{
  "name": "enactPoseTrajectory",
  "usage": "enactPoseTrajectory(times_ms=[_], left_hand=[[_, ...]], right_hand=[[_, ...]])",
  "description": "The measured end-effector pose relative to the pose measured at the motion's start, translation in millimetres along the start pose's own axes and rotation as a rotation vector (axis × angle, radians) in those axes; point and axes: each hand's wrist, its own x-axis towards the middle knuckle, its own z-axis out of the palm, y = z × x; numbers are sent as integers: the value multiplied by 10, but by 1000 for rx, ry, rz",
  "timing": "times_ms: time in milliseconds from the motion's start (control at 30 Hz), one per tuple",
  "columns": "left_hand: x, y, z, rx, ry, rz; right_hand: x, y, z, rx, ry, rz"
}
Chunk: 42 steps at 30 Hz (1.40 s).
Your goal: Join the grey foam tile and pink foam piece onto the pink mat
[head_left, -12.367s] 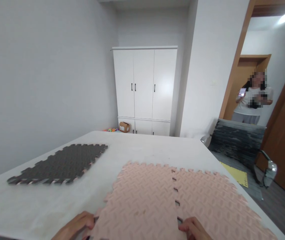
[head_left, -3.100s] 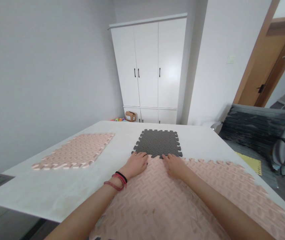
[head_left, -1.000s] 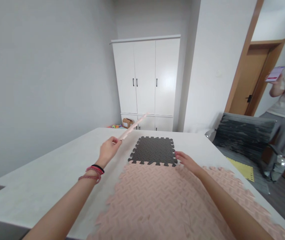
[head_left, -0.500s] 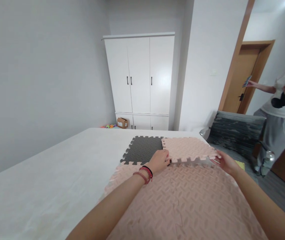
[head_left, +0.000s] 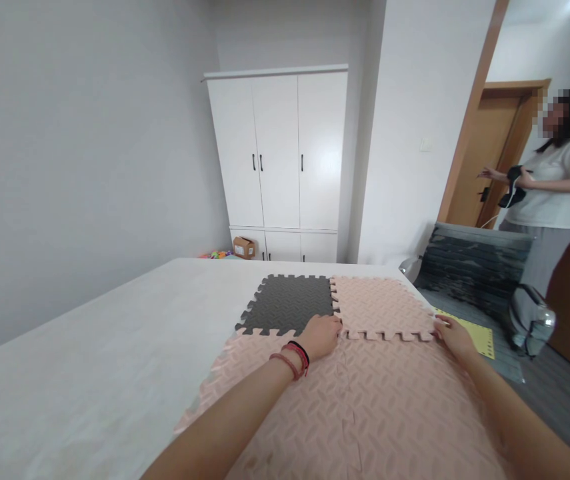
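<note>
A pink foam puzzle mat [head_left: 382, 305] lies flat on the white table [head_left: 89, 373], to the right of a dark grey mat [head_left: 289, 303] and beyond two joined pink mats [head_left: 359, 407]. My left hand [head_left: 321, 335] presses down at the pink mat's near left corner, where the mats meet. At its near right corner rests my right hand [head_left: 452, 335], fingers on the toothed edge. Bracelets circle my left wrist.
A white wardrobe [head_left: 279, 160] stands at the far wall, with a small cardboard box [head_left: 243, 247] on the floor beside it. A grey office chair [head_left: 479, 267] sits right of the table. Another person [head_left: 555, 187] stands by the wooden doorway.
The pink mat, lifted from the left by my left hand, swung over to the right of the grey mat. Both hands have lowered it flat against the other mats.
</note>
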Motion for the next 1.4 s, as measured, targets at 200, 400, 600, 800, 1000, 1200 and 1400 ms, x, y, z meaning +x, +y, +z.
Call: enactPoseTrajectory(times_ms=[200,400,600,800,1000,1200,1400], left_hand=[[6,73,3,86,-27,-22],[-29,80,-55,109,-8,-39],[-58,46,-84,71,-6,32],[-2,-44,-58,25,-36,11],[22,-96,-85,-19,-49,-14],[-25,-57,-107,-28,-44,52],[-23,6,-105,1,-39,49]], right_hand=[[50,104,66,-239,-20,-43],[42,155,114,-313,-37,-122],[60,180,148,-349,-19,-166],[67,189,176,-426,-1,-174],[29,164,176,-498,-42,-216],[-12,123,209,-594,-66,-257],[-47,92,248,-661,-52,-267]])
